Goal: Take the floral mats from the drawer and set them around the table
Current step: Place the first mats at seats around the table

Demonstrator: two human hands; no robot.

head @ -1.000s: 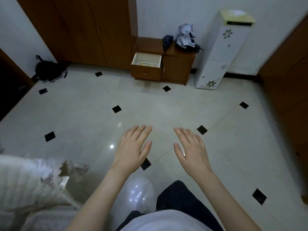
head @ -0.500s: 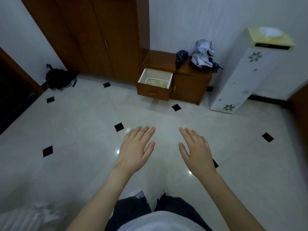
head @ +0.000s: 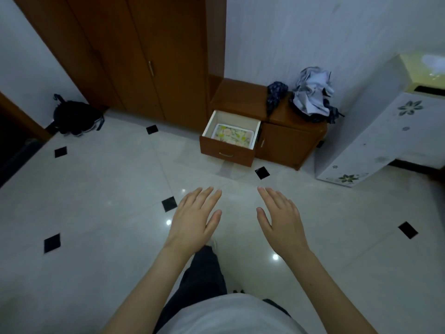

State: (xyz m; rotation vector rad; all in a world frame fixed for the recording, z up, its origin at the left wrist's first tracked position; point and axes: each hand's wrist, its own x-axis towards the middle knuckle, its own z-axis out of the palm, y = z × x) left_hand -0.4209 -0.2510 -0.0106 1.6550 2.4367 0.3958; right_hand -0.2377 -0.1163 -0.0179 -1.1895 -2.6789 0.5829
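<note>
A low wooden cabinet stands against the far wall with its drawer (head: 227, 154) pulled out. Inside the drawer lie the floral mats (head: 233, 136), pale with a green and yellow flower print, flat on the bottom. My left hand (head: 195, 218) and my right hand (head: 280, 220) are stretched out in front of me, palms down, fingers straight, holding nothing. Both hang over the tiled floor, well short of the drawer. The table is not in view.
A tall wooden wardrobe (head: 134, 56) fills the back left. Crumpled clothes (head: 311, 95) lie on the cabinet top. A white floral-printed unit (head: 375, 138) stands right of the cabinet. A black bag (head: 74, 118) sits on the floor at the left wall.
The view has advanced toward the cabinet, so the open drawer and mats look larger and nearer. The cloth-covered thing at lower left has left the view. Both hands stay open.
</note>
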